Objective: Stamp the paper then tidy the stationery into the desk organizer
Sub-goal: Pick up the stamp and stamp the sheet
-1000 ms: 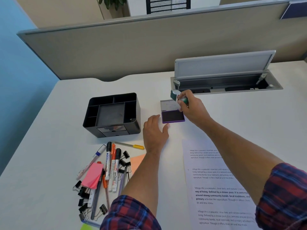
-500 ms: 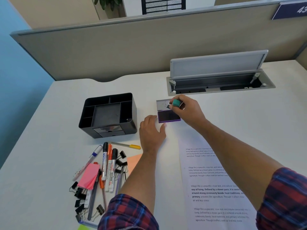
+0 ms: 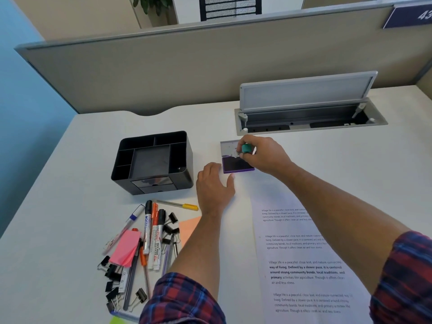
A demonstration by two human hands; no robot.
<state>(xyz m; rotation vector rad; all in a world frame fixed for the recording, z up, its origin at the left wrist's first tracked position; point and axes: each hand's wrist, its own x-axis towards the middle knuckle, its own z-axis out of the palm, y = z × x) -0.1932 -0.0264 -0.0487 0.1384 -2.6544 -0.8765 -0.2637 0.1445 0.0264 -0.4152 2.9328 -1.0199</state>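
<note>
My right hand (image 3: pixel 266 155) grips a small stamp with a green top (image 3: pixel 246 148) and holds it over the open purple ink pad (image 3: pixel 235 166). My left hand (image 3: pixel 214 185) lies flat on the desk, its fingertips touching the pad's near left edge. A printed paper (image 3: pixel 304 265) lies under my right forearm. The black desk organizer (image 3: pixel 152 161) stands to the left with its compartments showing nothing inside. Markers (image 3: pixel 152 232), pens, binder clips (image 3: pixel 112 272) and pink sticky notes (image 3: pixel 125 247) lie scattered in front of it.
An open cable tray with a raised grey lid (image 3: pixel 306 108) is set into the desk behind the ink pad. A beige partition (image 3: pixel 163 66) closes off the back. An orange sticky note (image 3: pixel 190 226) and a yellow-capped pen (image 3: pixel 182 205) lie beside my left wrist.
My right hand has brought the stamp down from above the pad's lid toward the ink surface. My left hand has stayed by the pad's edge.
</note>
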